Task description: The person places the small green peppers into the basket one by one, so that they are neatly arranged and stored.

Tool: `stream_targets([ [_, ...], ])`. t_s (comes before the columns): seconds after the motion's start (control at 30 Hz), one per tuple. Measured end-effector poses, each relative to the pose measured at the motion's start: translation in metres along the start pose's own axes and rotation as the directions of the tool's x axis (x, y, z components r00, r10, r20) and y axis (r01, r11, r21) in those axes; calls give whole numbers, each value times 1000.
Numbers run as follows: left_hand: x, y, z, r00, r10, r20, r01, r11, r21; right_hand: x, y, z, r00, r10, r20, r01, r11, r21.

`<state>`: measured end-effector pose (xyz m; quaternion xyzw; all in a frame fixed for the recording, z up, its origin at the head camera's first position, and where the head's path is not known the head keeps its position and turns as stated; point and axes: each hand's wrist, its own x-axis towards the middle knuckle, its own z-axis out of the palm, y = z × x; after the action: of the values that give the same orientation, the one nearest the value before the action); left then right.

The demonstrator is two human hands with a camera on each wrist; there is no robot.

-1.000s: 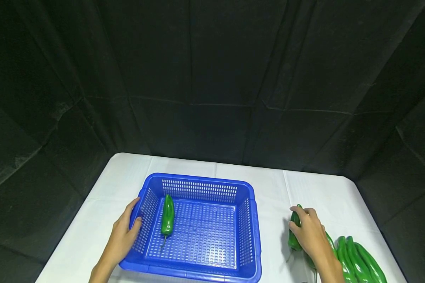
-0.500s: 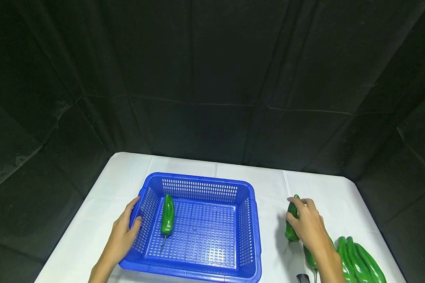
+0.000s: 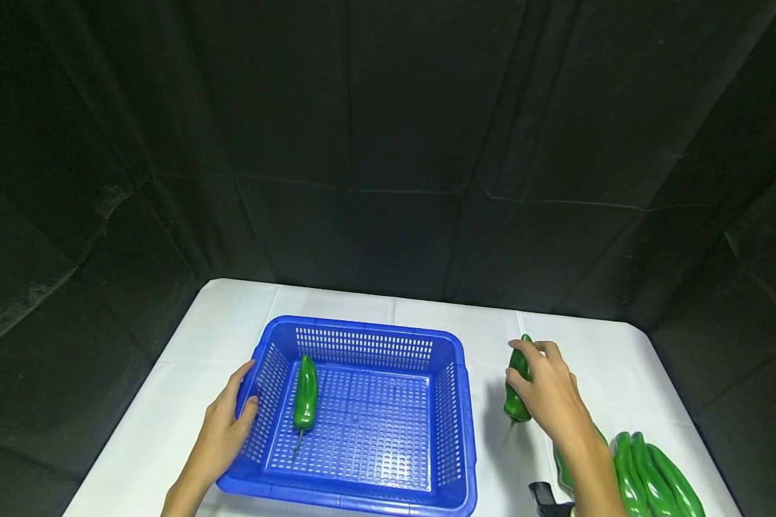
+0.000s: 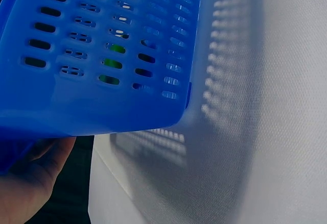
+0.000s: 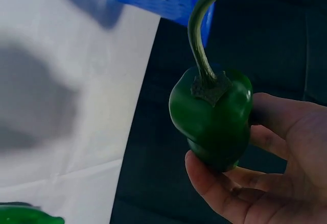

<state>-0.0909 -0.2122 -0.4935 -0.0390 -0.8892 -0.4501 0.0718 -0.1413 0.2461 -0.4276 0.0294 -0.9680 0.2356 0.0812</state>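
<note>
My right hand [image 3: 550, 391] pinches a long green pepper [image 3: 518, 385] between thumb and fingers, above the white table and right of the basket. In the right wrist view the pepper's curved stem [image 5: 198, 35] points toward the camera. My left hand [image 3: 228, 424] grips the left rim of a blue plastic basket [image 3: 362, 501], thumb on the inner side. One green pepper [image 3: 307, 393] lies inside the basket near its left wall, stem toward me. The left wrist view has the basket's slotted wall [image 4: 61, 89] up close, with green showing through some slots.
Several green peppers [image 3: 659, 481] lie side by side at the table's front right; another [image 3: 564, 470] is partly behind my right forearm. A black object [image 3: 543, 495], part of the right wrist gear, shows at the bottom. Black cloth [image 3: 388, 143] surrounds the white table [image 3: 491, 345].
My right hand has carried the pepper up and leftward, away from the other peppers toward the basket. My left hand and the basket have stayed in place.
</note>
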Motion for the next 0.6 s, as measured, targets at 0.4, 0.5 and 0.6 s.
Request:
stream_targets([
  [0.4, -1, -1, 0, 1000, 15, -9, -15, 1000, 7, 15, -36, -5, 1000, -7, -2, 7, 999, 52],
  [0.5, -1, -1, 0, 1000, 17, -10, -17, 1000, 6, 18, -45, -6, 1000, -21, -5, 21, 998, 56],
  [0.6, -1, -2, 0, 1000, 18, -10, -18, 1000, 3, 22, -52, -6, 999, -42, -12, 43, 998, 56],
])
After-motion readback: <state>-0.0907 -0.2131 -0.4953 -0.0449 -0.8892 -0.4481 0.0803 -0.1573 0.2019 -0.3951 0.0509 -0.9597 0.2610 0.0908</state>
